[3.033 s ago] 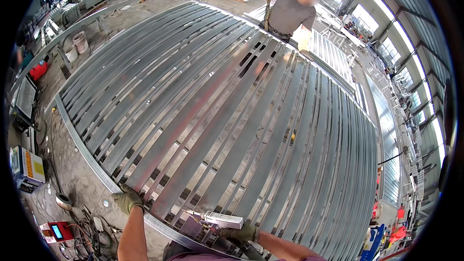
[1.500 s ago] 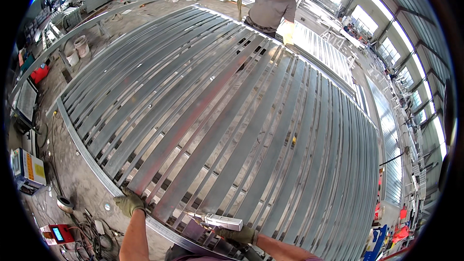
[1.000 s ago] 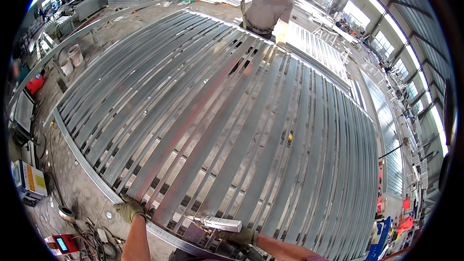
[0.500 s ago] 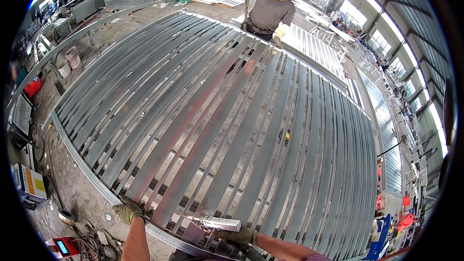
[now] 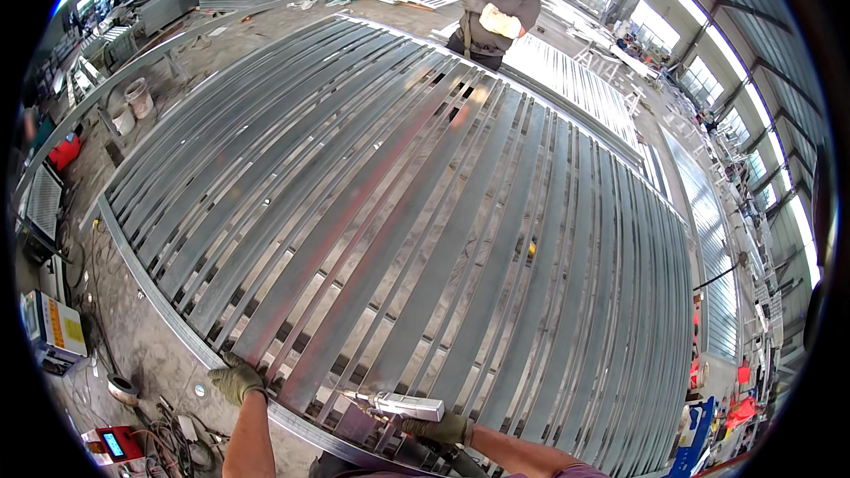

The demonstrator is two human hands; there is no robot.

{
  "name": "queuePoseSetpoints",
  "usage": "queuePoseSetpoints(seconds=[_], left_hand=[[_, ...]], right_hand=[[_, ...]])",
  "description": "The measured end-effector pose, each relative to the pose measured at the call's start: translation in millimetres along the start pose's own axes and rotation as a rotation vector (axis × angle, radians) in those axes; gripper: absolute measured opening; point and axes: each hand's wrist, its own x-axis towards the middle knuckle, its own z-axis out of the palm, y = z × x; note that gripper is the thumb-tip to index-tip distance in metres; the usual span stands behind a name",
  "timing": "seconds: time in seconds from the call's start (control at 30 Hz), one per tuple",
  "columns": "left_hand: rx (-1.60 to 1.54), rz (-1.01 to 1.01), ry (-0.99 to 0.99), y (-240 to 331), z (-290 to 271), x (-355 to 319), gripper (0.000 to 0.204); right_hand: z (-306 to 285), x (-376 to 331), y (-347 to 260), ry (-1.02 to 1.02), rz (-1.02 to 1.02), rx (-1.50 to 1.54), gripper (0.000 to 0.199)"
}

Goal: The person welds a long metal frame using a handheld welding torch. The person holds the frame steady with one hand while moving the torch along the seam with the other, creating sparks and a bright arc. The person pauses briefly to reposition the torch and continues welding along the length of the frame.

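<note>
A large grey metal slatted panel [image 5: 482, 283] fills the middle of the view, its long slats running away from me inside a metal frame [image 5: 189, 347]. My left hand [image 5: 237, 379], in an olive work glove, is closed over the frame's near edge, by two slats with reddish streaks. To its right, my gloved right hand [image 5: 447, 429] is wrapped around a silver welding gun [image 5: 405, 405]. The gun lies low over the near ends of the slats, its nozzle pointing left toward my left hand. Whether its tip touches metal I cannot tell.
Across the panel stands a co-worker [image 5: 500, 13] beside an upright pole [image 5: 466, 0]. At lower left are a white box-shaped machine [image 5: 55, 332], a red device with a lit screen [image 5: 112, 445] and tangled cables [image 5: 181, 443]. Two buckets [image 5: 138, 97] stand at the far left.
The co-worker's gloved hand has risen from the panel's far edge to chest height near the pole. My view has shifted slightly; both my hands keep their places.
</note>
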Motion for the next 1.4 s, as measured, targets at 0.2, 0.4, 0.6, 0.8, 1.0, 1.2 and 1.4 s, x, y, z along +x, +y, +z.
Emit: queuePoseSetpoints(seconds=[0.2, 0.4, 0.6, 0.8, 1.0, 1.2, 1.4], left_hand=[[0.022, -0.012, 0.002, 2, -4, -6, 0.101], [0.004, -0.01, 0.028, -1, 3, 0, 0.101], [0.019, 0.008, 0.084, -8, 14, 9, 0.102], [-0.025, -0.006, 0.043, -3, 8, 2, 0.102], [-0.013, -0.01, 0.089, -4, 12, 5, 0.099], [-0.031, -0.016, 0.041, 4, -2, -8, 0.099], [-0.021, 0.019, 0.082, -4, 7, 3, 0.102]], right_hand=[[0, -4, -18, -0.066, 0.091, -0.005, 0.06], [-3, -10, -16, -0.081, 0.2, -0.06, 0.058], [1, -11, -25, -0.005, 0.03, -0.095, 0.064], [-5, -15, -28, -0.078, 0.185, -0.115, 0.058], [-3, -14, -29, -0.093, 0.247, -0.087, 0.058], [-4, -12, -9, -0.085, 0.251, -0.079, 0.054], [-3, -6, 2, -0.054, 0.182, -0.08, 0.052]])
